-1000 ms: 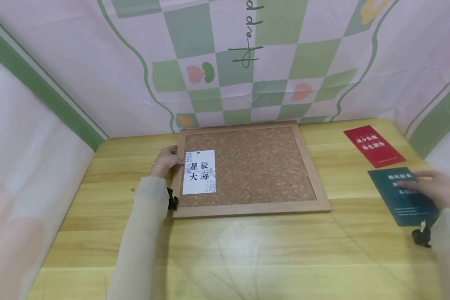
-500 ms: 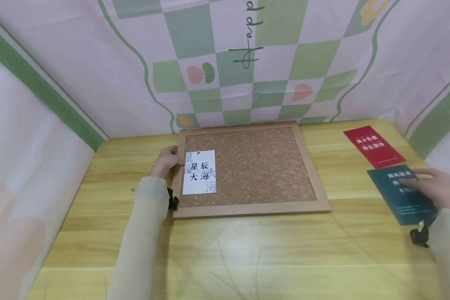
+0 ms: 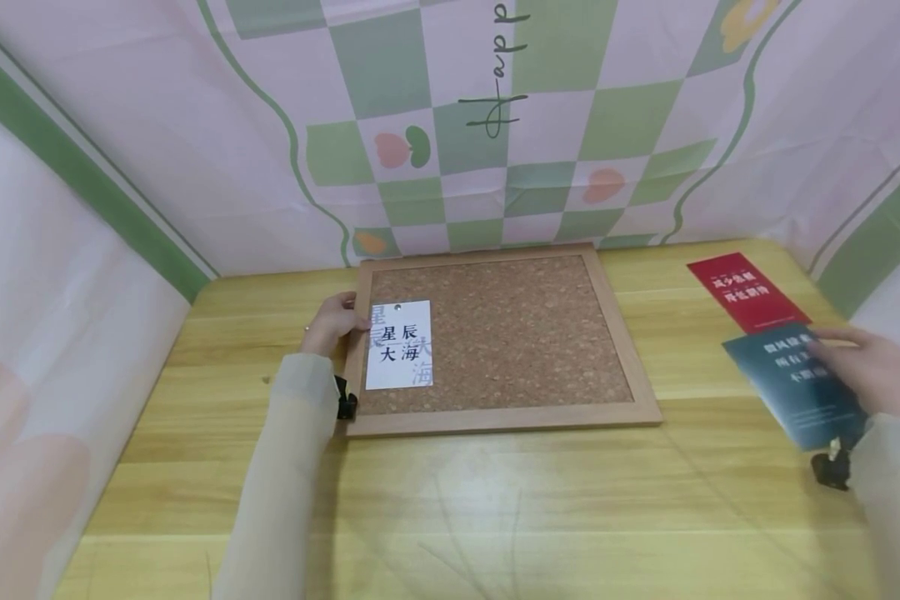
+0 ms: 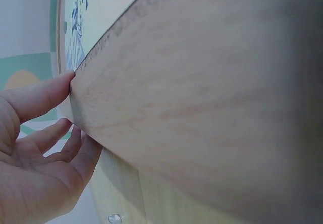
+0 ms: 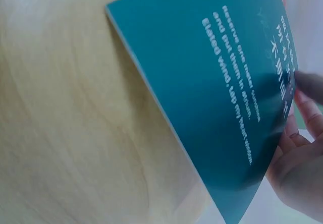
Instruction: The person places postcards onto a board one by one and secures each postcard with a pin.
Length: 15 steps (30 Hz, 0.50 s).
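Observation:
A wood-framed cork board (image 3: 525,342) lies near the back of the table. On its left part a white card (image 3: 401,367) with dark Chinese characters hangs by a pin at the top. My left hand (image 3: 332,325) grips the board's left frame edge, thumb on the front face and fingers against the side in the left wrist view. At the right, my right hand (image 3: 873,371) pinches a teal card (image 3: 798,396) by its right edge, thumb over the printed face and fingers behind. The teal card (image 5: 197,98) is tilted, its near edge casting a shadow on the wood.
A red card (image 3: 750,292) with white characters lies at the back right, its lower end beside the teal card. A patterned cloth (image 3: 547,125) hangs right behind the board. The wooden table (image 3: 495,508) stretches in front of it.
My right hand has moved slightly left, and the teal card in it has come up off the table, now overlapping the red card's lower edge. The left hand and board have stayed put.

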Motion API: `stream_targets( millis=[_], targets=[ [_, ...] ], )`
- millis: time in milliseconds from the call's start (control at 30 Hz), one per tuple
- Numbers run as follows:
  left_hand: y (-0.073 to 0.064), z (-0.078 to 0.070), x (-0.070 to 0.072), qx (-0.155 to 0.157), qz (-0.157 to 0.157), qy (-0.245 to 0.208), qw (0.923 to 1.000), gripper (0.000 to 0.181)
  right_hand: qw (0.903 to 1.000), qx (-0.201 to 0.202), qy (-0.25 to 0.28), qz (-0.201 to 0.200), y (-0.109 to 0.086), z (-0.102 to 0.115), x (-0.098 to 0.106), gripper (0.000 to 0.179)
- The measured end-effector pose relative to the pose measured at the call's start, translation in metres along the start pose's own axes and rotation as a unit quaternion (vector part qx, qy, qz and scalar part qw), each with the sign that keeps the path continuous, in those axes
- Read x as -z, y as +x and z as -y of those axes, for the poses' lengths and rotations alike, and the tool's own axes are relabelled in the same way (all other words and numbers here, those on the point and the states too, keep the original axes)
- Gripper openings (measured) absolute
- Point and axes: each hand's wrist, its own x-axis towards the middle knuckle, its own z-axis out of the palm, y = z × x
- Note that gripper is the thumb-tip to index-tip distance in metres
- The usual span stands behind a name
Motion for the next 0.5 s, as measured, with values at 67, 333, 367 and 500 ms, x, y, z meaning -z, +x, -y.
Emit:
stream_targets(
  millis=[67,333,367,500],
  targets=[
    [0.0,0.001,0.0,0.0,0.0,0.001,1.0,0.074,0.9997,0.024,-0.009,0.001,-0.003,0.005,-0.001,0.072],
    [0.003,0.002,0.001,-0.008,0.006,0.009,0.9999,0.073,0.9954,0.089,-0.034,0.01,-0.003,0.017,-0.003,0.058],
    [0.003,0.001,0.001,-0.009,0.008,0.007,0.9999,0.073,0.9946,0.097,-0.035,0.009,-0.003,0.017,-0.004,0.056],
    [0.001,0.0,0.002,-0.008,0.012,0.003,0.9999,0.073,0.992,0.122,-0.032,0.003,0.0,0.019,-0.005,0.043]
  ],
)
